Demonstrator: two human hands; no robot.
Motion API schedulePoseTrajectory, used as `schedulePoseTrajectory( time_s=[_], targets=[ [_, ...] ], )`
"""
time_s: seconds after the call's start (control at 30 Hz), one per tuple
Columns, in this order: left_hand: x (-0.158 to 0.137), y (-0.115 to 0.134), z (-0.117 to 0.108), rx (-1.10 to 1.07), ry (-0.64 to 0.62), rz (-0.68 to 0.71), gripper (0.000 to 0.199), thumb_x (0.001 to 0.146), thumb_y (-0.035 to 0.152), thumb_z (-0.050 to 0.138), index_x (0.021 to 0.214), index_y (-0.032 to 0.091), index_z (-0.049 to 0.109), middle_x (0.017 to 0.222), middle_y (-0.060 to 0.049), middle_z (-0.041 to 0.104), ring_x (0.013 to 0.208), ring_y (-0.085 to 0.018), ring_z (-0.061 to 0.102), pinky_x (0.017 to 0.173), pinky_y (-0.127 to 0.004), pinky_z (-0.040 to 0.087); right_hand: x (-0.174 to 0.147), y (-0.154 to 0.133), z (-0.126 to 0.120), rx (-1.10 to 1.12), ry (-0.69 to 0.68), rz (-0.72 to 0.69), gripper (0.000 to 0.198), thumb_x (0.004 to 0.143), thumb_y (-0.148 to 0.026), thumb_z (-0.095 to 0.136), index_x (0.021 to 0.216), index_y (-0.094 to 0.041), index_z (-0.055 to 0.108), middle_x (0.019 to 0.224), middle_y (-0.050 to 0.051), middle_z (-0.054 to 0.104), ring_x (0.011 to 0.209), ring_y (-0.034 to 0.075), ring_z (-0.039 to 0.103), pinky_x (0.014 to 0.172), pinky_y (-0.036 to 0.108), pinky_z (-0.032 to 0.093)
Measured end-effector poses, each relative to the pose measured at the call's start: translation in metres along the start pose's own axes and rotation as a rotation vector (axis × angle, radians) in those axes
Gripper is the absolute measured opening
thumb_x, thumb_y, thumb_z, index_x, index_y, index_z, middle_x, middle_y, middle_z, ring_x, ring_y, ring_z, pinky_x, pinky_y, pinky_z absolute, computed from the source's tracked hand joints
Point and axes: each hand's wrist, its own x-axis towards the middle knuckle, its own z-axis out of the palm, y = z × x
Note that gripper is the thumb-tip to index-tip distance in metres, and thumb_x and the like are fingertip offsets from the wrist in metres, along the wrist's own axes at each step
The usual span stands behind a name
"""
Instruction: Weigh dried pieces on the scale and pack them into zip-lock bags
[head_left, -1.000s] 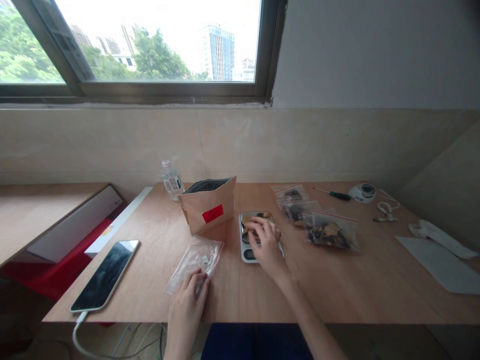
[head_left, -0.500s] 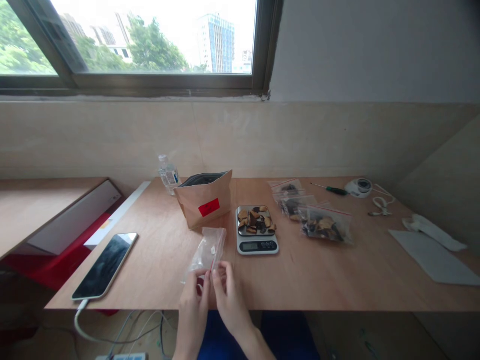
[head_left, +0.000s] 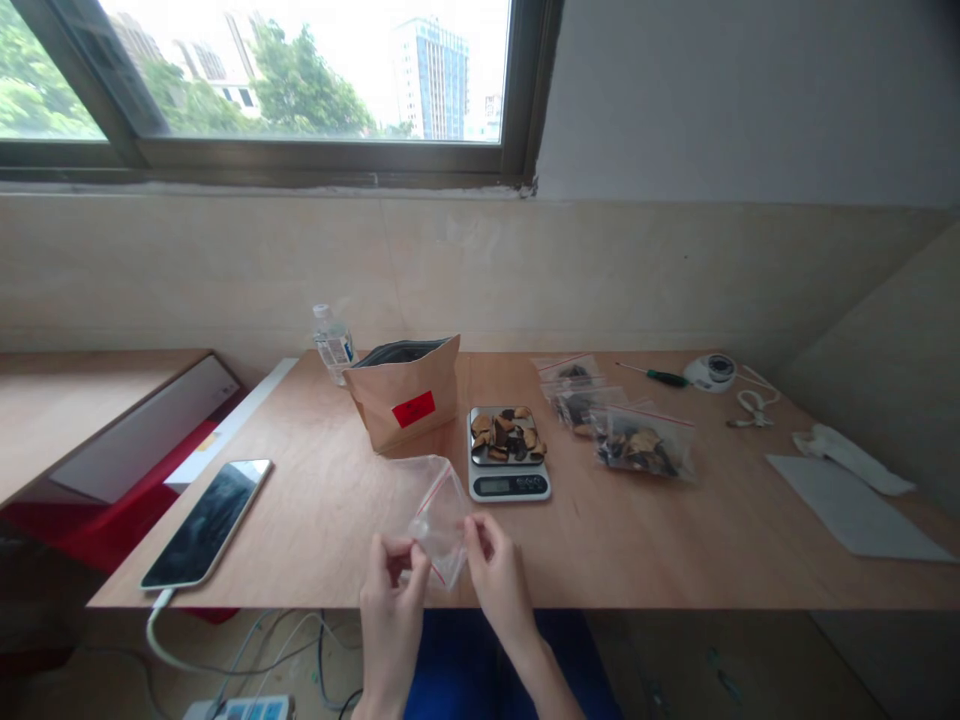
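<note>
My left hand (head_left: 394, 600) and my right hand (head_left: 496, 582) both pinch the mouth of a clear zip bag (head_left: 435, 515) with a red seal strip, held just above the table's near edge. The bag's mouth is pulled apart between my fingers. Behind it stands a small digital scale (head_left: 508, 465) with brown and dark dried pieces (head_left: 507, 434) heaped on its pan. A brown paper pouch (head_left: 405, 403) with a red label stands open to the left of the scale.
Filled zip bags (head_left: 641, 442) lie right of the scale. A phone (head_left: 207, 521) on a cable lies at the left, a water bottle (head_left: 332, 343) behind the pouch. A screwdriver (head_left: 654, 376), a round white device (head_left: 709, 371) and a white sheet (head_left: 855, 512) lie at the right.
My right hand left the scale pan and joined my left hand at the clear bag. Both hands lifted the bag off the table and pulled its mouth apart.
</note>
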Motion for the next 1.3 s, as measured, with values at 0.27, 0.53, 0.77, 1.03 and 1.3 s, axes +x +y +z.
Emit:
schedulePoseTrajectory(
  time_s=[0.27, 0.53, 0.77, 1.03, 1.3],
  targets=[
    [0.014, 0.021, -0.004, -0.122, 0.296, 0.016, 0.024, 0.075, 0.034, 0.057, 0.092, 0.018, 0.053, 0.064, 0.004, 0.052, 0.055, -0.011, 0.052, 0.052, -0.020, 0.044, 0.001, -0.006, -0.029, -0.087, -0.181, -0.029, 0.033, 0.089, -0.043, 0.043, 0.070, -0.018, 0.055, 0.062, 0.000, 0.060, 0.056, 0.013, 0.054, 0.054, 0.022, 0.037],
    [0.014, 0.023, -0.010, 0.095, 0.050, 0.070, 0.030, 0.084, 0.041, 0.047, 0.099, 0.020, 0.062, 0.084, -0.003, 0.062, 0.074, -0.016, 0.058, 0.065, -0.025, 0.048, 0.001, -0.019, -0.040, 0.064, -0.242, -0.016, 0.037, 0.090, -0.047, 0.041, 0.071, -0.017, 0.054, 0.064, 0.000, 0.058, 0.063, 0.013, 0.055, 0.062, 0.023, 0.041],
    [0.019, 0.037, -0.003, 0.177, 0.039, 0.278, 0.026, 0.087, 0.040, 0.044, 0.083, 0.020, 0.061, 0.097, -0.006, 0.057, 0.091, -0.019, 0.057, 0.066, -0.026, 0.049, 0.010, -0.020, -0.052, 0.070, -0.360, -0.093, 0.044, 0.094, -0.047, 0.029, 0.080, -0.018, 0.059, 0.074, 0.002, 0.060, 0.073, 0.014, 0.057, 0.072, 0.025, 0.045],
    [0.045, 0.057, 0.011, 0.302, 0.137, 0.385, 0.019, 0.085, 0.029, 0.044, 0.069, 0.020, 0.050, 0.093, -0.003, 0.055, 0.087, -0.018, 0.055, 0.077, -0.029, 0.044, 0.086, 0.027, -0.085, -0.528, 0.302, -0.393, 0.037, 0.088, -0.042, 0.043, 0.116, -0.020, 0.054, 0.120, 0.014, 0.049, 0.118, 0.026, 0.042, 0.099, 0.046, 0.033],
    [0.053, 0.056, 0.033, 0.275, 0.063, 0.296, 0.014, 0.081, 0.024, 0.045, 0.069, 0.020, 0.050, 0.076, 0.000, 0.049, 0.067, -0.014, 0.050, 0.062, -0.024, 0.039, 0.126, 0.059, -0.085, -0.758, 0.230, -0.363, 0.043, 0.086, -0.040, 0.046, 0.123, -0.019, 0.050, 0.121, 0.014, 0.051, 0.115, 0.027, 0.045, 0.091, 0.045, 0.038]
  ],
)
